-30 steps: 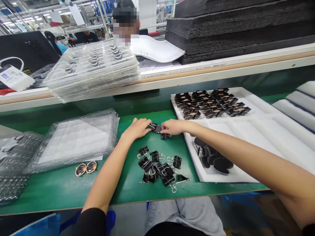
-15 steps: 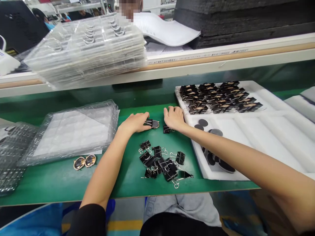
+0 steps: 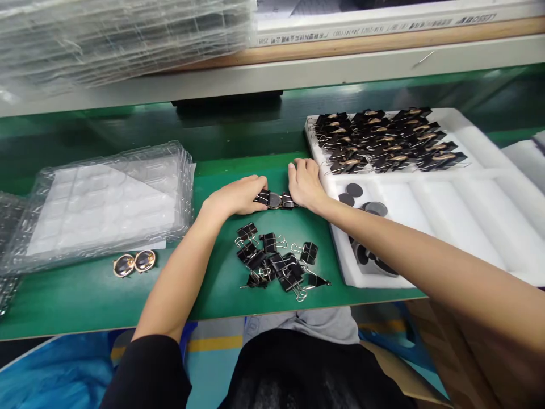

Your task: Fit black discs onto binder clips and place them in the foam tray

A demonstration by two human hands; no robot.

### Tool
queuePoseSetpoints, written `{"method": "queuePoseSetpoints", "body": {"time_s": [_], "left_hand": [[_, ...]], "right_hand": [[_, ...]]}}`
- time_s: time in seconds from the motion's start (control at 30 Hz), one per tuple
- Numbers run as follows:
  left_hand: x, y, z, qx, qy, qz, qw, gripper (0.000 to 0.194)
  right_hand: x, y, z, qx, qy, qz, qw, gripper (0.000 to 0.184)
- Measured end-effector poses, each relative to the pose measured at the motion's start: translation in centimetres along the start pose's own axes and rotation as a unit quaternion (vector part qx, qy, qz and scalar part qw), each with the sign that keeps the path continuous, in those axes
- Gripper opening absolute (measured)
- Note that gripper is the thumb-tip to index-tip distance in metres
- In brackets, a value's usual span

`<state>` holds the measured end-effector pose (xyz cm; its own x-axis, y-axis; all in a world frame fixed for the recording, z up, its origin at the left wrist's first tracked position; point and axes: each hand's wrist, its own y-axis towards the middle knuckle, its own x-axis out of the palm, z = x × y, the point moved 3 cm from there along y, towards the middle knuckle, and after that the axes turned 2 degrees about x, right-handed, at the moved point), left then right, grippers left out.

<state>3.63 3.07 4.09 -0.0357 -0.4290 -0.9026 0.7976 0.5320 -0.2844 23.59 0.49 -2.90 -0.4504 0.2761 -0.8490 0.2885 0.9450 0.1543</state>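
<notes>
My left hand [image 3: 239,195] is closed on a black binder clip [image 3: 263,197], thumb and fingers on either side. That clip sits at the left edge of a round gold-rimmed piece with a dark grey disc [image 3: 275,200] on it. My right hand [image 3: 305,183] grips a second binder clip [image 3: 288,200] at the piece's right side; whether its jaws are fully over the edge I cannot tell. Nearer to me lies a loose heap of black binder clips [image 3: 281,264] with silver wire handles. Left of my forearm rest two joined gold-rimmed rounds [image 3: 134,263] with dark, patterned faces.
A white foam tray [image 3: 451,196] on the right holds rows of clipped pieces [image 3: 385,139] and several dark discs [image 3: 376,208]. Clear plastic trays [image 3: 114,199] with white paper are stacked at left. A shelf [image 3: 319,74] with more plastic trays [image 3: 128,40] runs across the back.
My right hand has brought its binder clip left against the round piece, which now has a clip at each side. The view has tilted down.
</notes>
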Motion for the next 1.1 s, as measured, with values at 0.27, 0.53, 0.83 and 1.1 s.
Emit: {"method": "queuePoseSetpoints", "body": {"time_s": [0.27, 0.53, 0.83, 1.1], "left_hand": [[0.6, 0.1, -0.3, 0.045, -0.018, 0.041, 0.998, 0.030], [0.6, -0.1, 0.3, 0.035, 0.007, 0.044, 0.998, 0.029], [0.9, 0.1, 0.7, 0.037, 0.033, 0.046, 0.998, 0.029], [1.1, 0.3, 0.6, 0.026, 0.031, 0.033, 0.999, 0.033]], "right_hand": [[0.2, 0.2, 0.4, 0.004, 0.007, -0.001, 1.000, 0.066], [0.2, 0.2, 0.3, 0.006, -0.003, -0.002, 1.000, 0.064], [0.2, 0.1, 0.4, -0.001, -0.009, 0.001, 1.000, 0.068], [0.3, 0.3, 0.5, 0.006, 0.006, 0.003, 1.000, 0.068]]}}
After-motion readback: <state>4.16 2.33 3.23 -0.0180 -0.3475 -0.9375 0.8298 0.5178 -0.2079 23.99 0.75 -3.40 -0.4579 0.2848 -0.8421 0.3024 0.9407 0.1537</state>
